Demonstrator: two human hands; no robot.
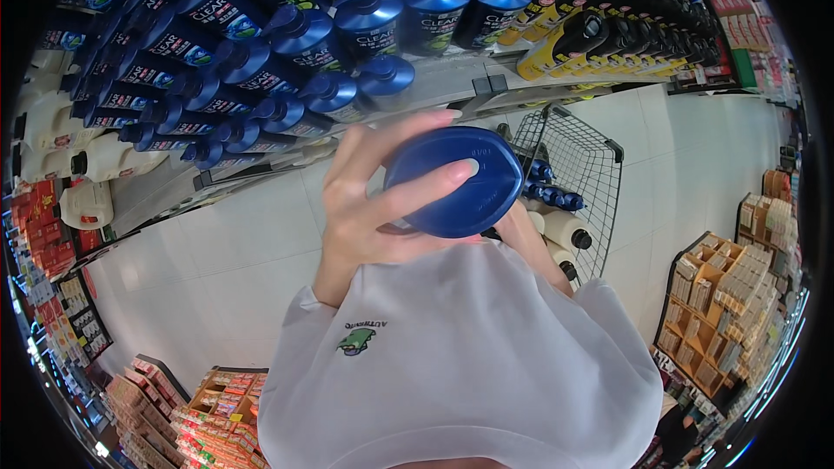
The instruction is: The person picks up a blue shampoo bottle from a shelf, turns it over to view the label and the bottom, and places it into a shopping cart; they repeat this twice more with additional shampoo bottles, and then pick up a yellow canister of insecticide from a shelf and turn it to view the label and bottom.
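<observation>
My left hand [365, 195] grips a dark blue plastic bottle [456, 189], whose oval base faces the camera. One finger lies across that base and another reaches along its far edge. Behind the bottle, my right hand [511, 225] is mostly hidden; the wrist and forearm show at the bottle's right, and its fingers cannot be seen. Ahead, a shelf [443, 78] bears many blue Clear pump bottles [371, 19], the nearest standing just beyond my left hand.
A wire shopping cart [603, 195] at the right holds blue pump bottles [554, 195] and cream bottles with black caps [567, 229]. Yellow-and-black bottles [567, 45] line the shelf's right. White jugs [120, 156] stand at left. Stacked displays [710, 306] are at right and lower left.
</observation>
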